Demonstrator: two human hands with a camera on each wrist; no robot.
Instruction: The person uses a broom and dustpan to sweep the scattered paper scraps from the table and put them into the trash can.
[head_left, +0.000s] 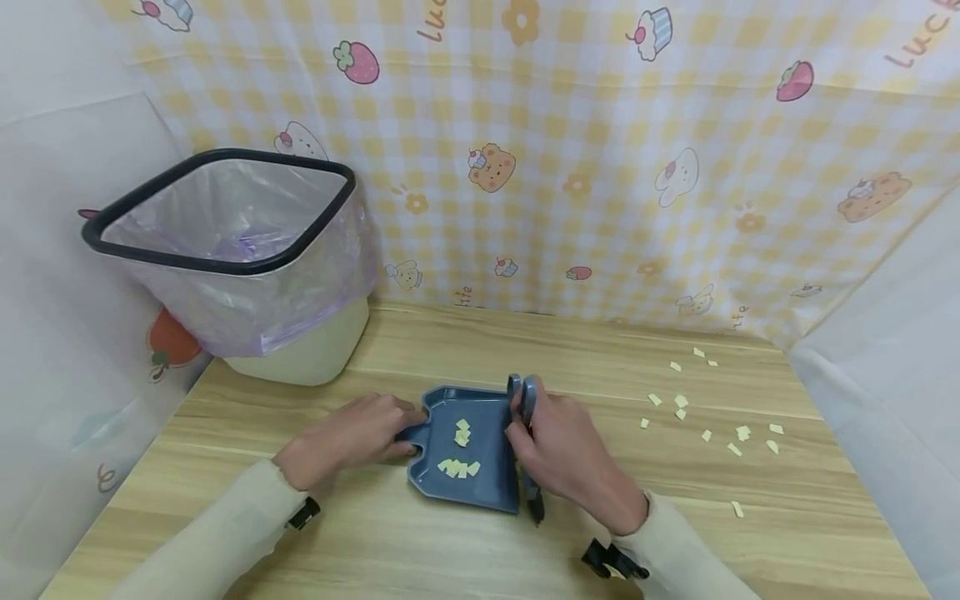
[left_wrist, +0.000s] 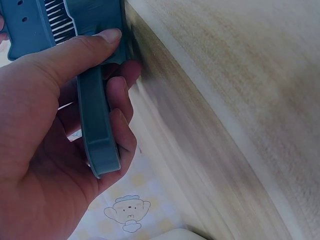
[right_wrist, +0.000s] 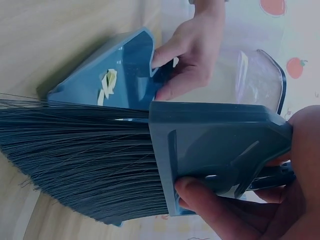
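A blue-grey dustpan (head_left: 487, 442) lies on the wooden table with several pale yellow paper scraps (head_left: 459, 468) in it. My left hand (head_left: 367, 433) grips its short handle (left_wrist: 95, 120), thumb on top and fingers curled beneath. At the dustpan's open edge, my right hand (head_left: 558, 437) holds a small hand broom (right_wrist: 220, 145) of the same colour. Its dark bristles (right_wrist: 85, 160) fan out beside the pan's mouth in the right wrist view; whether they touch the table cannot be told.
More paper scraps (head_left: 681, 402) are scattered over the right side of the table (head_left: 600, 358). A bin (head_left: 300, 362) with a black rim and a clear bag stands at the back left. Behind the table hangs a yellow checked curtain (head_left: 450, 225).
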